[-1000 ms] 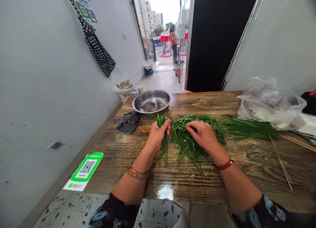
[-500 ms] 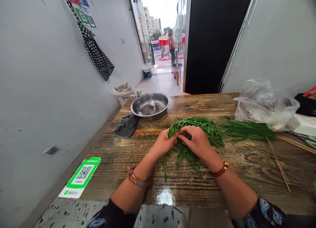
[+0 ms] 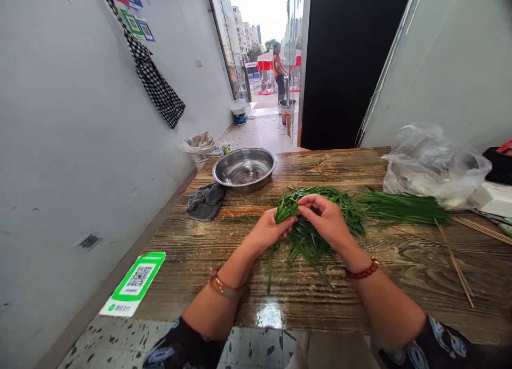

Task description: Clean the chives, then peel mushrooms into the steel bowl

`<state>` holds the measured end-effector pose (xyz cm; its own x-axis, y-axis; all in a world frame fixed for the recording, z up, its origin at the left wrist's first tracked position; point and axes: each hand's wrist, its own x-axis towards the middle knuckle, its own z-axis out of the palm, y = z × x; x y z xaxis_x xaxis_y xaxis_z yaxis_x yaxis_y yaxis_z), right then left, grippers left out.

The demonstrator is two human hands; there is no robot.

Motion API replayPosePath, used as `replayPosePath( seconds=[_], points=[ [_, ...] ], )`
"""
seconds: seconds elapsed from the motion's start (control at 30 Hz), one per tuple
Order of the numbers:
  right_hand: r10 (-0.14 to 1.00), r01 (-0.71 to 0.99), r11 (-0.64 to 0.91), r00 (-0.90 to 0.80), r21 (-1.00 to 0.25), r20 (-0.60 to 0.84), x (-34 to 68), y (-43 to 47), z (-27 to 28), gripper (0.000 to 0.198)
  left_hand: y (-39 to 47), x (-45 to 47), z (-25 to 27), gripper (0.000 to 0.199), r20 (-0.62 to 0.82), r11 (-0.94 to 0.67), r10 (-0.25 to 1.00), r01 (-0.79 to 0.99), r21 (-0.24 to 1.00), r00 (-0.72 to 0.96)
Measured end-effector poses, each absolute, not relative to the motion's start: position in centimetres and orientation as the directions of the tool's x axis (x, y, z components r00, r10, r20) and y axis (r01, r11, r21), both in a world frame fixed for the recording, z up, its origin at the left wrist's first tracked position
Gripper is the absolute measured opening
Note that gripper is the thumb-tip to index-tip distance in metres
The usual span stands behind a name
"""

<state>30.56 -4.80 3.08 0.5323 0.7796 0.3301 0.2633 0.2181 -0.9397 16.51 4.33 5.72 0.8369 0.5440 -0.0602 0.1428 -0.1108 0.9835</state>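
My left hand (image 3: 269,229) is closed round a small folded bundle of Chinese chives (image 3: 285,211), thumb along its near side. The fingertips of my right hand (image 3: 323,219) are pinched together at the bundle's right end; what lies between them is too small to make out. Beneath and behind both hands spreads a loose heap of chives (image 3: 348,211), with some blades trailing toward the table's near edge. Farther right lies a straighter bunch of chives (image 3: 404,208).
On the wooden table (image 3: 192,273) are a steel basin (image 3: 245,185), a dark grey cloth (image 3: 206,201), thin wooden skewers (image 3: 454,262), a clear plastic bag (image 3: 436,163) and a green QR-code card (image 3: 136,281). A person (image 3: 279,67) stands outside the doorway.
My left hand has turned the chive bundle so more of it shows above the fingers. My right hand has shifted slightly right and up, to the bundle's right end.
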Motion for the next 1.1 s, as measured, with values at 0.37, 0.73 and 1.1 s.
replayPosePath(
  seconds=[0.37,0.73,1.1],
  points=[
    [0.887,0.361,0.366,0.142,-0.858,0.439,29.8,-5.7,4.0,0.047,4.2,16.5,6.0,0.037,-0.017,-0.130,0.554,0.106,0.986,0.833],
    [0.678,0.487,0.067,0.618,-0.871,0.397,33.3,-5.1,2.3,0.033,7.2,14.7,7.2,0.013,0.532,-0.718,0.683,0.324,0.617,0.501],
    [0.886,0.931,-0.279,0.344,-0.236,0.310,32.0,-5.1,2.5,0.015,5.7,16.4,4.2,0.013,0.231,-0.688,0.603,0.351,0.635,0.764]
  ],
)
